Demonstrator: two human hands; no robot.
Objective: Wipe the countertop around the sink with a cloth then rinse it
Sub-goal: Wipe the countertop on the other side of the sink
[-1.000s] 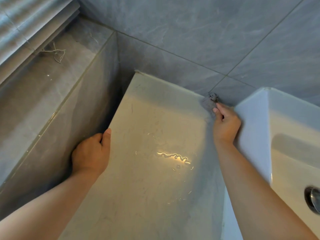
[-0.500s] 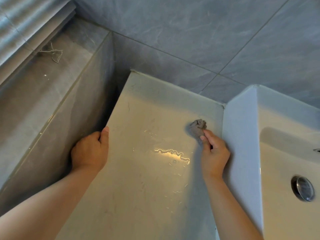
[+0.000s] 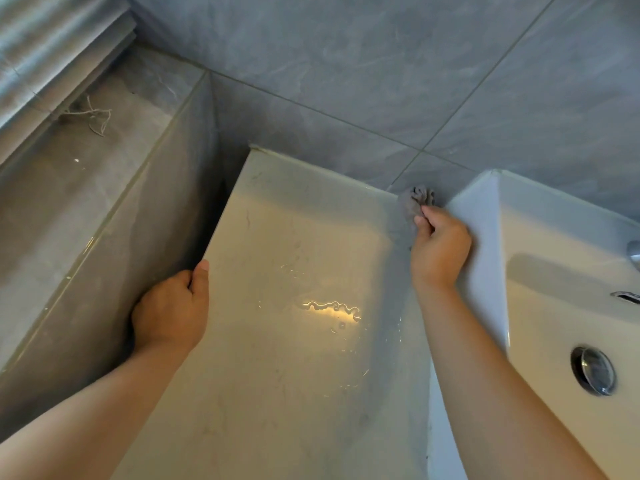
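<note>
A pale glossy countertop point(image 3: 277, 358) runs from the tiled back wall toward me, with thin streaks of water near its middle. My right hand point(image 3: 438, 247) grips a small crumpled grey cloth point(image 3: 417, 199) and holds it in the back corner, where the countertop meets the wall beside the white sink point(image 3: 485, 216). My left hand point(image 3: 173, 306) holds the countertop's left edge, thumb on top and fingers curled over the side.
The white basin's chrome drain point(image 3: 594, 370) lies at the lower right, and a bit of a chrome faucet point(image 3: 633, 252) shows at the right edge. A grey tiled ledge point(image 3: 86, 174) with a loose string point(image 3: 93, 116) runs along the left, under window blinds point(image 3: 52, 53).
My right hand has pushed the cloth back up along the sink's side, from mid-counter into the back corner at the wall. My left hand has stayed on the edge.
</note>
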